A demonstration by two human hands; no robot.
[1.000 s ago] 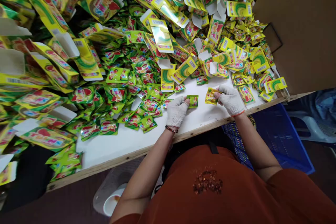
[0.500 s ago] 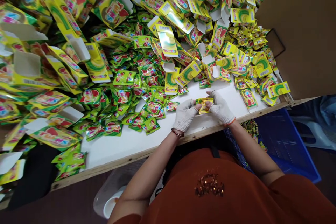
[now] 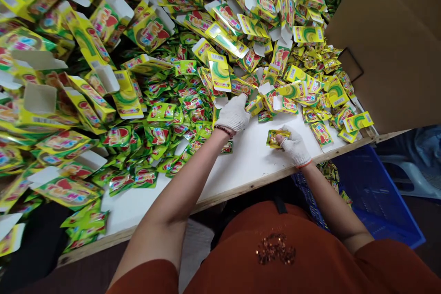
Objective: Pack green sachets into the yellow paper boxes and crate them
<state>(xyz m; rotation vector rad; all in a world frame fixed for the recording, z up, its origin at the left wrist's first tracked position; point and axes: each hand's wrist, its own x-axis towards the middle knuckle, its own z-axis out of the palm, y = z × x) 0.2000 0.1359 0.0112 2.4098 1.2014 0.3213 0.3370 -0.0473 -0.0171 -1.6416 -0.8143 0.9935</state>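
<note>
My left hand (image 3: 234,114), in a white glove with bare fingertips, reaches over the table to the near edge of the box pile. Its fingers and thumb close around one end of a small yellow carton (image 3: 255,106); the glove partly hides this grip. Lower and to the right, my right hand (image 3: 294,145), gloved the same way, pinches a yellow-green sachet (image 3: 274,138) just above the white tabletop. Whether more than one sachet is in that pinch I cannot make out. Green sachets (image 3: 161,112) with watermelon pictures lie heaped to the left.
Open printed cartons (image 3: 148,30) pile up across the back and left. Yellow sachets (image 3: 322,59) lie at the right. A brown cardboard box (image 3: 389,46) stands at the right end. Below the wooden edge (image 3: 248,187) is a blue crate (image 3: 372,188) with sachets in it.
My left hand has let go of the sachet and moved up and left to a yellow carton. My right hand keeps the sachet, slightly farther right. The view has shifted a little.
</note>
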